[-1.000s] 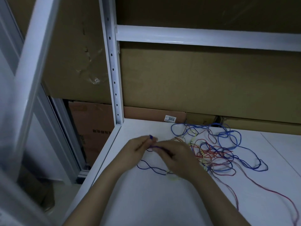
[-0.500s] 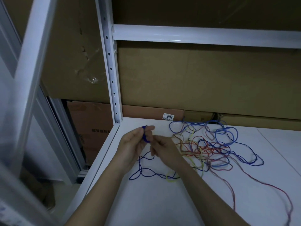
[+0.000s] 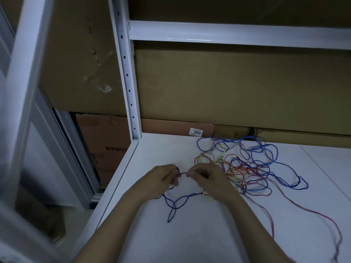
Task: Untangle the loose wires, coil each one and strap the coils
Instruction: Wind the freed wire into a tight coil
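Your left hand (image 3: 161,178) and right hand (image 3: 207,179) meet over the white table (image 3: 190,240), just left of the tangle of wires (image 3: 245,168). Each hand pinches the dark blue wire (image 3: 177,203): the left grip is closed on its end, the right grip is closed on it just beside, with a short arc of wire spanning the gap between the fingertips. Compared with half a second ago, both hands have dropped from a raised position toward the table surface and drawn slightly apart; the small blue loop formerly held up at the left fingertips no longer stands above the hand. The slack of the dark blue wire now lies in a narrow crossed loop on the table, nearer you than the hands, where earlier it spread wider to the left.

The tangle of blue, red, orange and yellow strands sits right of your right hand, reaching the back edge of the table. A yellow wire (image 3: 208,197) shows just under the right wrist. A long red wire (image 3: 321,219) trails from the tangle toward the near right corner.

Left of the hands the table edge runs diagonally to the white upright post (image 3: 126,73). Bare table surface lies between the crossed loop and you. A label reading 3055 (image 3: 196,132) marks the cardboard box (image 3: 176,127) behind the tangle.
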Demonstrator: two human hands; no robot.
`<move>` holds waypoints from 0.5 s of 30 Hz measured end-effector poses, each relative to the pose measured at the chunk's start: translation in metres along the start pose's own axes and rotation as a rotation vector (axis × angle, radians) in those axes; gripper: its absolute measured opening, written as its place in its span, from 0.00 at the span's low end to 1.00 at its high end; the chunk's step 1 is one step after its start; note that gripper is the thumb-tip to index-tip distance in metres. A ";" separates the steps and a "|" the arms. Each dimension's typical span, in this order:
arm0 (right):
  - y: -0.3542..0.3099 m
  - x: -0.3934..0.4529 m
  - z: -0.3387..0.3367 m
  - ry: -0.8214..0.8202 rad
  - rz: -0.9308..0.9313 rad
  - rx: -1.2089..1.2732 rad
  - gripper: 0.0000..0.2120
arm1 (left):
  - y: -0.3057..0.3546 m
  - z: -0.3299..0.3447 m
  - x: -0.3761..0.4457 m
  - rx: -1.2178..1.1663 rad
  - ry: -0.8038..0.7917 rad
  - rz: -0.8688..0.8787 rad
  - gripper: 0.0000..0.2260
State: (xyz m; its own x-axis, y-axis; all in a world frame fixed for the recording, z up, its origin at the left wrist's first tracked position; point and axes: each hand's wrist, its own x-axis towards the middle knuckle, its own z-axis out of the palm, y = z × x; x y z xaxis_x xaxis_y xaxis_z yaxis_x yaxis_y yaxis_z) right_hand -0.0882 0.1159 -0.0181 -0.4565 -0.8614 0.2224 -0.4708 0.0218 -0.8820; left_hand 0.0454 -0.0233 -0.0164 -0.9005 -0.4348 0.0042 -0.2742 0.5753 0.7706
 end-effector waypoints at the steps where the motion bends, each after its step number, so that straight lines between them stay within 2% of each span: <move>1: 0.000 0.002 -0.005 0.034 0.001 0.013 0.09 | 0.003 0.001 -0.003 -0.060 -0.039 0.002 0.15; 5: -0.008 0.011 -0.008 0.124 -0.115 -0.023 0.09 | 0.016 0.001 -0.010 -0.206 -0.186 0.090 0.15; 8: -0.012 0.014 -0.007 0.202 -0.207 0.016 0.13 | 0.022 -0.006 -0.010 -0.439 -0.184 0.107 0.15; 11: -0.009 0.015 0.003 0.174 -0.175 0.007 0.18 | 0.031 -0.007 -0.007 -0.912 -0.072 0.146 0.15; 13: 0.000 0.013 0.013 0.089 -0.115 -0.072 0.17 | 0.037 -0.008 0.000 -1.200 0.062 0.161 0.14; 15: 0.010 0.007 0.022 0.004 -0.087 -0.161 0.10 | 0.038 -0.009 0.010 -1.265 0.231 0.160 0.13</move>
State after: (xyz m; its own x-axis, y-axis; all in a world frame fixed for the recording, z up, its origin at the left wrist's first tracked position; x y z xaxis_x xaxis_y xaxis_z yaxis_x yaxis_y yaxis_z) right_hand -0.0797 0.0986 -0.0342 -0.4118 -0.8614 0.2974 -0.6234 0.0283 -0.7814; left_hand 0.0289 -0.0120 0.0182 -0.7800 -0.6042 0.1629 0.4517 -0.3634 0.8148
